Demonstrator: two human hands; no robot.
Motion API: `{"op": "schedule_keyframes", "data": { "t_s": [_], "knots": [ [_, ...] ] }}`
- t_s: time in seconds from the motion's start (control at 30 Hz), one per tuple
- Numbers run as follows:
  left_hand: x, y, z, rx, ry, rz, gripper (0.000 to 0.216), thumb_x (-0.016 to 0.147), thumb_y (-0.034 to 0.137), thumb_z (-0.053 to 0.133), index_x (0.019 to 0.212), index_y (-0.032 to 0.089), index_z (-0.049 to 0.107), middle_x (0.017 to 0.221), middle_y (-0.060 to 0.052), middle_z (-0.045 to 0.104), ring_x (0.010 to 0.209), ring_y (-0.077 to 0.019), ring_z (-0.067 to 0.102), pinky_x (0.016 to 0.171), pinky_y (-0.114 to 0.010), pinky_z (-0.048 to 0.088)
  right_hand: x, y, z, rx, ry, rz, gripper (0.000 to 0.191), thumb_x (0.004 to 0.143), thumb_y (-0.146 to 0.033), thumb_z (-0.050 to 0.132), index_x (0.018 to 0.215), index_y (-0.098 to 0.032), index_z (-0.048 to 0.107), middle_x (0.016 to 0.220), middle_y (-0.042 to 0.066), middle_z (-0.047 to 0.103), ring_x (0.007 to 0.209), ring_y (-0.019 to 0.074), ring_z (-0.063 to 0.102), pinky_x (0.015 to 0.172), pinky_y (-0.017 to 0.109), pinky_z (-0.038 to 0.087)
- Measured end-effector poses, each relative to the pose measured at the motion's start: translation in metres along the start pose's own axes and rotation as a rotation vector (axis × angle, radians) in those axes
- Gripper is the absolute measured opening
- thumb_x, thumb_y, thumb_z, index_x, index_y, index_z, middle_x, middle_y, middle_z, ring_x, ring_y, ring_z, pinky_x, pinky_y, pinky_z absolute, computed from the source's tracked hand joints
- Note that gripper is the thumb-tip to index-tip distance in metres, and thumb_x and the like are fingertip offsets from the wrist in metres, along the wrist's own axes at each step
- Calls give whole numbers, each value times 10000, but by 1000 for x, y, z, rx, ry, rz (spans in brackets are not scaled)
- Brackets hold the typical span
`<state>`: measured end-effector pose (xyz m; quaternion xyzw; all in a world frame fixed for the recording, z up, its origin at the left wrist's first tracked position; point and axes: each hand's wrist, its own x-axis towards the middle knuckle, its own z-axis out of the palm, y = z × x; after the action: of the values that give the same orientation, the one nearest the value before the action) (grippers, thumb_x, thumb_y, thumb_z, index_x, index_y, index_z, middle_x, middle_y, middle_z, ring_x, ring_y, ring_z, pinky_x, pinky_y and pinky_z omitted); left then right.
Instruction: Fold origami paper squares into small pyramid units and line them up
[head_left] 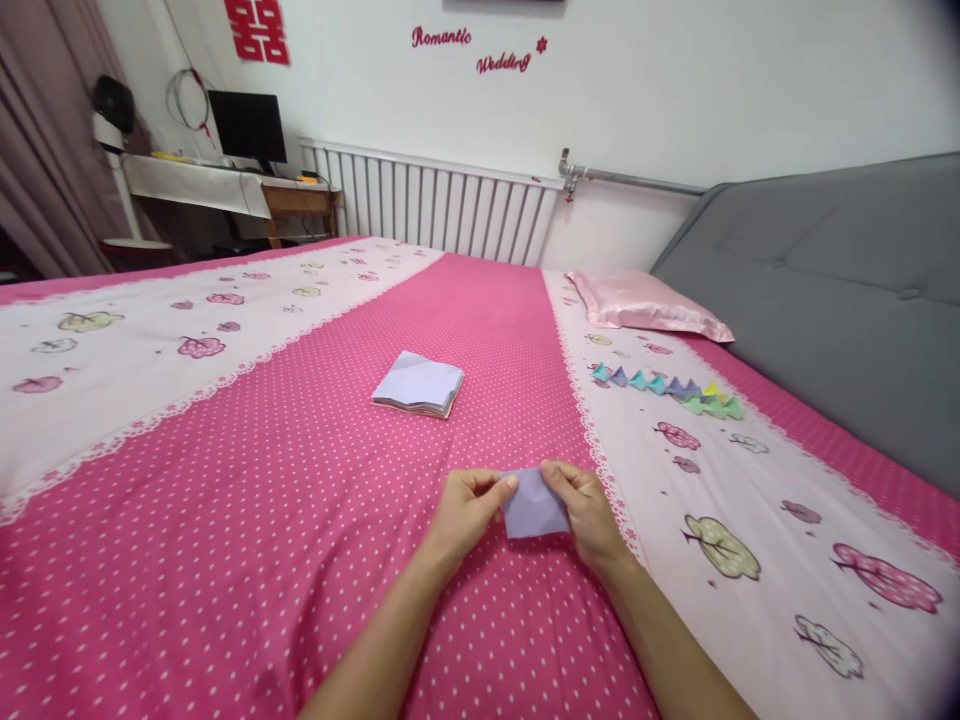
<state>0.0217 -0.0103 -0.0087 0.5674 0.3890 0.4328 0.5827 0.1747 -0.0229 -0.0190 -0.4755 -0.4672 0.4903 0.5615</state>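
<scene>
Both my hands pinch a small lavender paper square (531, 505) that rests on the pink dotted bedspread (315, 470). My left hand (466, 510) grips its left edge with thumb and fingers closed. My right hand (583, 508) holds its right edge the same way. The paper looks partly folded, with creases across it. A stack of lavender paper sheets (418, 383) lies farther out on the bed, apart from my hands.
A row of several folded paper shapes in teal, blue, yellow and green (667, 390) lies on the white strip at the right. A pink satin pillow (645, 302) sits by the grey headboard (825, 290). Radiator (435, 205) and desk with monitor (247, 125) stand beyond the bed.
</scene>
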Motion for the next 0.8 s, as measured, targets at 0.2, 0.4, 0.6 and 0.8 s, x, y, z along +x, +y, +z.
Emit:
{"op": "schedule_keyframes", "data": {
  "t_s": [0.2, 0.4, 0.6, 0.8],
  "knots": [
    [0, -1, 0, 9, -8, 32, 458, 759, 473, 535, 456, 135, 476, 426, 26, 400, 423, -61, 344, 461, -227, 242, 0, 4, -1, -83, 49, -43, 390, 767, -505, 535, 574, -184, 427, 494, -61, 359, 435, 74, 299, 404, 198, 246],
    [-4, 1, 5, 0, -145, -42, 384, 732, 465, 575, 580, 112, 564, 473, 8, 500, 410, -69, 439, 449, -206, 318, -1, 1, -2, -348, 83, -182, 400, 833, -497, 440, 581, -189, 403, 509, -59, 352, 450, 80, 324, 415, 207, 254],
    [-8, -4, 11, -34, -328, -209, 391, 685, 476, 611, 673, 85, 623, 624, -83, 652, 456, -110, 568, 460, -211, 404, -2, -1, -2, -499, 142, -279, 400, 859, -473, 405, 576, -191, 405, 504, -55, 366, 462, 90, 343, 438, 220, 264],
    [-6, -5, 9, -69, -340, -241, 336, 638, 404, 676, 690, 75, 640, 658, -98, 669, 539, -132, 611, 549, -246, 469, 0, -1, -3, -538, 165, -289, 399, 864, -458, 401, 565, -196, 375, 496, -59, 345, 453, 89, 324, 431, 221, 248]
  ]
}}
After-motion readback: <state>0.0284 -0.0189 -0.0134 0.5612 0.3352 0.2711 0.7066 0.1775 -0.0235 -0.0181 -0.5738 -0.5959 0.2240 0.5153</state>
